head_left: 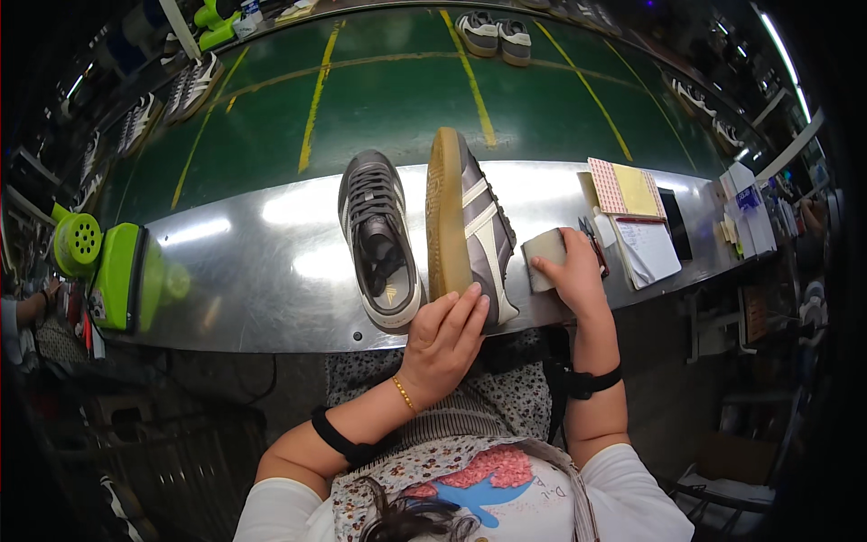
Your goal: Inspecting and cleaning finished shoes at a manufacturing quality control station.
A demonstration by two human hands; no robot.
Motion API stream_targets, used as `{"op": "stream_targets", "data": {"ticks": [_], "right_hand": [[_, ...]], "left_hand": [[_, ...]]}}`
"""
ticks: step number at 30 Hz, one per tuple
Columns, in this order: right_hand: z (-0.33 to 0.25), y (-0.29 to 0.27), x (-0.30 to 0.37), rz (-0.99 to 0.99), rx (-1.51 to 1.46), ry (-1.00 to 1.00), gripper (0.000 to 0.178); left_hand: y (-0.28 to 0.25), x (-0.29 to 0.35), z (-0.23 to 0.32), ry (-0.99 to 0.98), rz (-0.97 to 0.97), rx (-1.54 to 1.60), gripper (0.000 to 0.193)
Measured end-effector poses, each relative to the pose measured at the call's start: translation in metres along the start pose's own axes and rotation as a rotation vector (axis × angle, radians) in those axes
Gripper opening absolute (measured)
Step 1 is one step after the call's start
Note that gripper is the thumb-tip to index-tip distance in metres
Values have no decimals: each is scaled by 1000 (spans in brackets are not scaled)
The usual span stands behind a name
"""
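Note:
On the metal bench in front of me lies a grey sneaker point(483, 217) tipped on its side, its gum-coloured sole turned to the left. The fingers of my left hand point(444, 341) rest on its heel end. Beside it on the left stands a second grey sneaker point(377, 239), upright, laces up and toe pointing away. To the right, my right hand point(574, 271) grips a pale grey block point(544, 253), which looks like a sponge or eraser, at the bench's near edge. What lies under the right fingers is partly hidden.
A green surface with yellow lines point(379, 99) runs beyond the metal bench point(244, 298). Another pair of sneakers point(492, 38) sits at its far side, and more shoes point(194, 86) stand at left. A notebook point(646, 248) lies right; a green device point(117, 275) stands left.

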State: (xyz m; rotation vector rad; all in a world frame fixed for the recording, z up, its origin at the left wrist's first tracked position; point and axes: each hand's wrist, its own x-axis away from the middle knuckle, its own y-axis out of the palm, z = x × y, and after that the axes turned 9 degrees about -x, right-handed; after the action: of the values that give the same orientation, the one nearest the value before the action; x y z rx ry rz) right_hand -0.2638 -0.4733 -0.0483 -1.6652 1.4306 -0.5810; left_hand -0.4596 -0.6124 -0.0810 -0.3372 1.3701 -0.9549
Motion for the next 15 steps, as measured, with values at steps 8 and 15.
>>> {"op": "stream_targets", "data": {"ticks": [8,15], "right_hand": [[-68,-18,28,-51,-755,40,41],[-79,-14,17,-206,-386,-88,35]], "left_hand": [[22,5,-8,126,95,7,44],[29,0,-12,134,148,74,39]]}}
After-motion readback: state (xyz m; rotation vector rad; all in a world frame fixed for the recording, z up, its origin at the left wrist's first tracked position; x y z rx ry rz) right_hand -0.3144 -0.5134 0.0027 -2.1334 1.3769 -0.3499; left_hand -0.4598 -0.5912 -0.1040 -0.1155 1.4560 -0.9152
